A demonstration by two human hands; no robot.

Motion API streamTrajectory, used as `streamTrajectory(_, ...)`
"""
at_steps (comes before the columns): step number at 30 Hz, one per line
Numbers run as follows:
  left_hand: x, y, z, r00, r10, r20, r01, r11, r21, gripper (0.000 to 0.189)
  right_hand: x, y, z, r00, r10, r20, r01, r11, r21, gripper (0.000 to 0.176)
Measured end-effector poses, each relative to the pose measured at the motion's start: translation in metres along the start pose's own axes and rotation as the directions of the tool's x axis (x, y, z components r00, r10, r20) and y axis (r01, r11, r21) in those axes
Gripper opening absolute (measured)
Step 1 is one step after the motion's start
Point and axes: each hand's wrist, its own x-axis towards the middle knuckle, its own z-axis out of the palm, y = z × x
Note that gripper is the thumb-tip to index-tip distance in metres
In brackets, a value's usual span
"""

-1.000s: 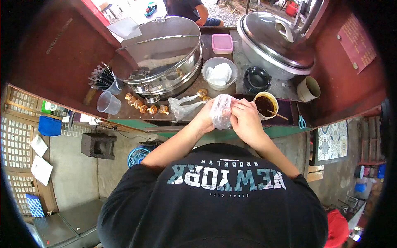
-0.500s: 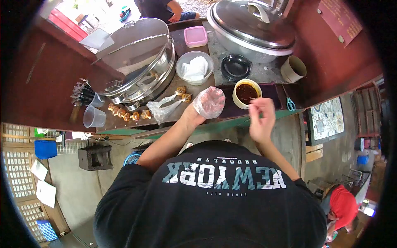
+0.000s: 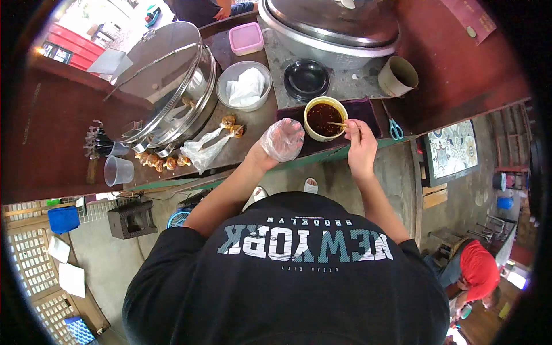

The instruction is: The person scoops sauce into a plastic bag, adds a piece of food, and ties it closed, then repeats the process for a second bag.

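A clear plastic bag [image 3: 283,140] covers the fingers of my left hand [image 3: 267,154], which is curled around it just left of the sauce tub. My right hand [image 3: 361,150] pinches a thin tan stick-like utensil [image 3: 338,124]. Its far end reaches into the dark red-brown sauce [image 3: 323,118], where the tip is hidden. The sauce fills a pale yellow round tub [image 3: 311,132] on a dark cloth. Left of my left hand lie knotted clear bags [image 3: 204,150] with brown contents bunched at their ends.
A row of small tied bags [image 3: 156,161] runs along the left front edge by a clear cup [image 3: 119,171]. Behind stand a steel steamer [image 3: 198,95], a bowl of white bags [image 3: 221,95], black plates [image 3: 306,79] and a big lidded pot [image 3: 345,57]. Scissors [image 3: 395,129] lie at right.
The view has shifted, so the counter things appear further left and higher. My right hand has come to the tub's rim, and the stick-like utensil now shows clearly over the sauce.
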Motion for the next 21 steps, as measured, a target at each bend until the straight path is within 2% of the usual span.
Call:
streamTrajectory(2,0.001,-0.002,-0.004,1.000,0.006,-0.013,-0.006,1.000,0.014,0.022,0.007,-0.003,-0.001,0.997,-0.066,0.033,0.067,0.997,-0.030,0.024)
streamTrajectory(4,0.000,-0.004,0.003,0.999,0.019,-0.043,-0.019,1.000,0.014,0.021,0.011,-0.009,-0.008,0.982,-0.165,0.097,0.178,0.973,-0.150,0.021)
streamTrajectory(8,0.003,-0.007,0.001,0.999,0.030,-0.032,-0.030,1.000,0.005,0.021,0.013,-0.016,-0.020,0.923,-0.348,0.165,0.383,0.877,-0.290,0.014)
streamTrajectory(11,0.005,-0.008,0.005,0.999,0.032,-0.035,-0.032,0.999,0.009,0.021,0.014,-0.021,-0.025,0.866,-0.448,0.221,0.498,0.805,-0.322,0.011)
streamTrajectory(17,0.010,-0.011,0.002,1.000,0.020,0.014,-0.021,1.000,0.021,0.020,0.013,-0.025,-0.027,0.870,-0.407,0.280,0.486,0.806,-0.338,0.010)
streamTrajectory(21,0.012,-0.011,0.007,0.999,0.024,0.047,-0.025,0.999,0.027,0.020,0.011,-0.024,-0.026,0.905,-0.335,0.262,0.402,0.877,-0.265,0.012)
